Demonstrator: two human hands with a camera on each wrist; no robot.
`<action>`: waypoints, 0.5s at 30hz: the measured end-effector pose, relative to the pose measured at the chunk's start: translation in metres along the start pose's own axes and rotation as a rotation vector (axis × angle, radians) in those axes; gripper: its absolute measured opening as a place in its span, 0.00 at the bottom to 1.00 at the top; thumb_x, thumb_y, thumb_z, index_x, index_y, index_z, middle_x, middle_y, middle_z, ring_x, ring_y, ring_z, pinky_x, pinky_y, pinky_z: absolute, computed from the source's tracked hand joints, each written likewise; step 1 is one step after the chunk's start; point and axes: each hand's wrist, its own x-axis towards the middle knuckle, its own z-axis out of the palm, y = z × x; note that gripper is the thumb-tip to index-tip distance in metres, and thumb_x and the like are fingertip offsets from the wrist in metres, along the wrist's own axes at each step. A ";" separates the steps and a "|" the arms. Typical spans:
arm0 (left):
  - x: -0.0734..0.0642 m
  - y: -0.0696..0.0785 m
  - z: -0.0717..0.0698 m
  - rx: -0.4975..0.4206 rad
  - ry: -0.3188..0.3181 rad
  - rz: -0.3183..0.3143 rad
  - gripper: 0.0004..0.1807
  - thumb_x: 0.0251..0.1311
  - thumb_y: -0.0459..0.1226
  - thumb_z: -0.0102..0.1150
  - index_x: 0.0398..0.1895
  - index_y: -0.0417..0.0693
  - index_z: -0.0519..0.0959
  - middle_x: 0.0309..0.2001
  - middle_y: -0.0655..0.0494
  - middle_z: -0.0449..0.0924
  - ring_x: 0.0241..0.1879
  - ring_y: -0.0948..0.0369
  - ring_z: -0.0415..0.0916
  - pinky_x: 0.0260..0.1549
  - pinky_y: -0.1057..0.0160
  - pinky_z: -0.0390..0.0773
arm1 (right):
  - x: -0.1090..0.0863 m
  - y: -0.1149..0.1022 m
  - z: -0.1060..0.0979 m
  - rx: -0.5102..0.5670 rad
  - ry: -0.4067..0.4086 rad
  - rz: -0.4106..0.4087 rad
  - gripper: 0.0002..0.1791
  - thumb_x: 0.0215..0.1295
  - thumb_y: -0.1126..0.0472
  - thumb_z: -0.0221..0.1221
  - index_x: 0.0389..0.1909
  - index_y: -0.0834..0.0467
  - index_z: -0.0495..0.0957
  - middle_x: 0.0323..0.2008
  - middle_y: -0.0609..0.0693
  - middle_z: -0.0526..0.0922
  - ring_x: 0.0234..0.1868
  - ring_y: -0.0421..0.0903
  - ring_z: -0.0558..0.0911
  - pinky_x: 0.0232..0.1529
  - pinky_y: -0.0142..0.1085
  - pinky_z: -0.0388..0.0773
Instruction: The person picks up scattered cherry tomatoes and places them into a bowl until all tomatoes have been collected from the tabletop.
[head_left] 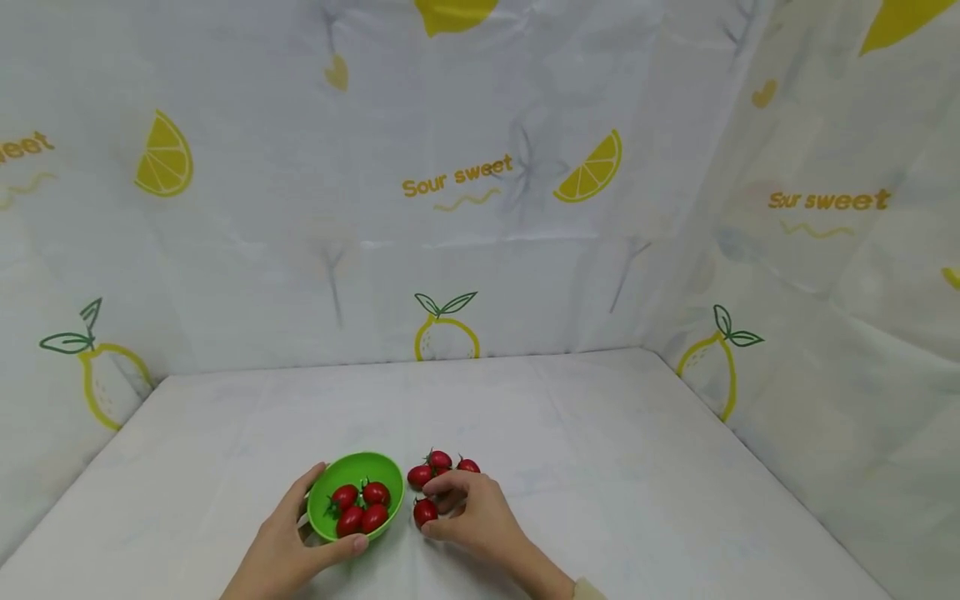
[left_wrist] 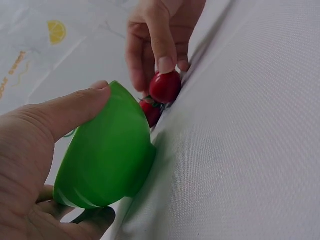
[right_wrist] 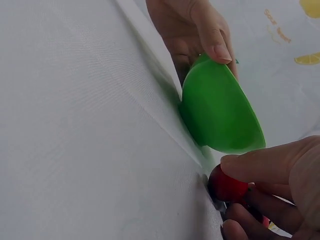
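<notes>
L hand (head_left: 281, 537) has its grip round the L side of a green bowl (head_left: 360, 468): thumb at the near rim, fingers along the far L side. Bowl sits upright on the bench (head_left: 562, 450), its foot on the white cloth in both wrist views. Inside it, 4 red tomatoes (head_left: 375, 493) w/ green stems, bunched twd the near side.

R hand (head_left: 480, 512) has its grip closed on a single tomato (head_left: 425, 512), pinched btwn thumb and fingers, just R of the bowl and apart from it. Thumb is on the skin in both wrist views; the other fingers curl in behind. Tomato is at bench level; can't tell if it's touching the cloth.

Just beyond that hand, a small grp of loose tomatoes (head_left: 421, 477) lies on the bench, partly hidden by the fingers; exact no. unclear. Edge of a pale sleeve (head_left: 587, 590) shows at the R wrist.

Behind and at the sides, white sheeting (head_left: 285, 208) w/ lemon prints (head_left: 165, 158) and "Sour sweet" lettering (head_left: 457, 177).
</notes>
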 end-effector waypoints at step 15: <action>0.002 -0.003 0.000 0.009 -0.006 -0.023 0.56 0.34 0.57 0.69 0.66 0.52 0.49 0.63 0.45 0.56 0.58 0.39 0.56 0.48 0.49 0.70 | 0.011 -0.007 0.002 -0.098 -0.103 -0.035 0.20 0.37 0.64 0.72 0.35 0.51 0.79 0.29 0.40 0.76 0.29 0.41 0.75 0.27 0.29 0.75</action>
